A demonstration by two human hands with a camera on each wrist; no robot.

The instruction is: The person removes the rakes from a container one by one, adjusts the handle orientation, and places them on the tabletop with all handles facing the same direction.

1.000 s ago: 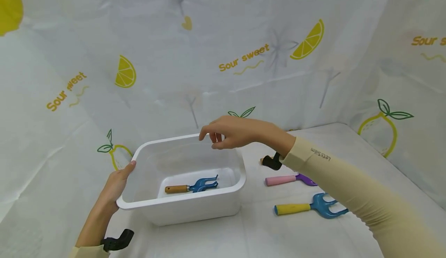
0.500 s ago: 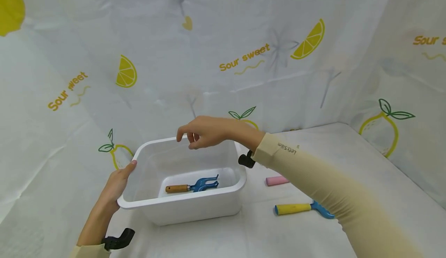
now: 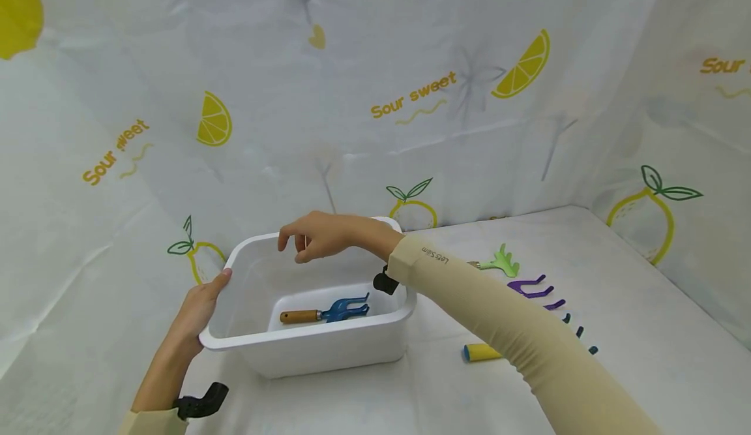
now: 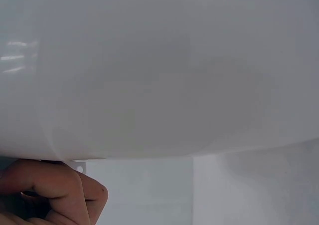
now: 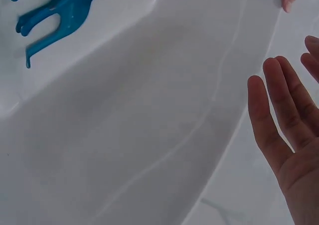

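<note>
Two hands at work over one white bin (image 3: 305, 334); I'm reading them from my station. The left hand (image 3: 199, 312) grips the bin's left end, thumb up at the rim; the left wrist feed gives me its fingers bent in beneath the lip. I take this for a steadying hold, keeping a light-looking tub from sliding.

The right hand (image 3: 317, 234) hovers above the bin near its far rim, fingers parted and relaxed, nothing held that I can make out.

Task's thing: a blue fork (image 3: 343, 311) with a wooden handle, lying flat on the bin floor, handle to the left, tines to the right. It sits below the right fingertips and nearer the wearer, well apart from them, no contact. Lengthwise placing, I'd judge, suits the bin's long shape and leaves room alongside.

Outside, right of the bin: a green rake (image 3: 504, 262), purple tines (image 3: 528, 286), dark teal tines (image 3: 579, 332), a yellow handle (image 3: 482, 352). Heads point away from the bin, perhaps set so for easy grabbing by the handles. The sleeve (image 3: 510, 330) hides parts of this row; I can't confirm which handle goes with which head.
</note>
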